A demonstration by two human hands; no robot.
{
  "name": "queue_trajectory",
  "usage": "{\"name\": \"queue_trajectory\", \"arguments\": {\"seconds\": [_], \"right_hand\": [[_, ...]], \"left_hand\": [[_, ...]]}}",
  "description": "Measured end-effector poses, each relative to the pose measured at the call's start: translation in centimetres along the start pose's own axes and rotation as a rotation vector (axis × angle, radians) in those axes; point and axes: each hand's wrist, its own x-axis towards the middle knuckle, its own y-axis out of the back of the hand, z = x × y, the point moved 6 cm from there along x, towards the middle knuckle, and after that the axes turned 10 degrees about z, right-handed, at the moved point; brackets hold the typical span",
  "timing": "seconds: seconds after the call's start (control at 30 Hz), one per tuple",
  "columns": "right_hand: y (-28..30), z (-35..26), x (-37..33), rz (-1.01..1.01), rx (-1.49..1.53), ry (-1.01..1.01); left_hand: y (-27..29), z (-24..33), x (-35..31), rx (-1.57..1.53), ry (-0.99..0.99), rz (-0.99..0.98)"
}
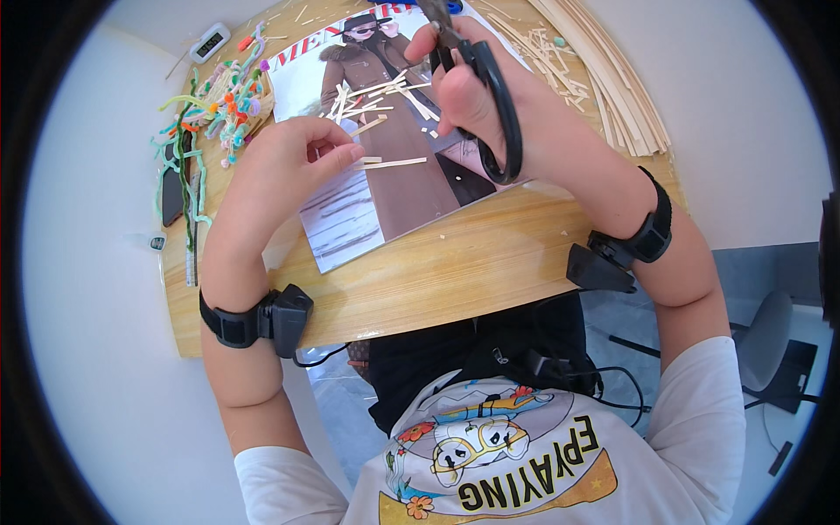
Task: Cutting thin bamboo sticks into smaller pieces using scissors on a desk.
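Observation:
My left hand (284, 166) is closed, thumb and forefinger pinched at the end of a thin pale wooden strip (401, 163) low over the magazine (350, 241). A shorter piece lies close to the fingertips. In my right hand (534, 118) are scissors (503, 114) with black handles, held up above the magazine's right side. Their blades point toward the far edge and are partly cut off by the top of the view. Between the hands, a loose heap of short cut wooden strips (354, 109) lies on the magazine cover, with a few tiny offcuts nearby.
Long wooden strips (626, 87) lie along the table's right edge, beside scattered short sticks (560, 74). At the left are colourful fuzzy-stem pieces (232, 101), a small white digital clock (210, 42), a dark phone-like slab (172, 201) and a ruler (192, 267) on the wooden table (437, 280).

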Motion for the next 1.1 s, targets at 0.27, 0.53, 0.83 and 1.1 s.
{"name": "queue_trajectory", "arguments": {"seconds": [0.27,0.53,0.83,1.1], "right_hand": [[0.0,0.0,0.3,0.09,0.047,-0.049],[-0.2,0.0,-0.3,0.022,-0.056,0.009],[-0.1,0.1,-0.3,-0.01,-0.085,-0.021],[-0.1,0.4,-0.2,-0.014,-0.074,-0.055]], "left_hand": [[-0.1,0.1,0.4,0.03,-0.19,0.306],[-1.0,0.8,1.0,0.041,-0.157,0.258],[-0.4,0.9,0.3,0.008,-0.182,0.278],[0.7,1.1,-0.2,0.158,-0.195,0.222]]}}
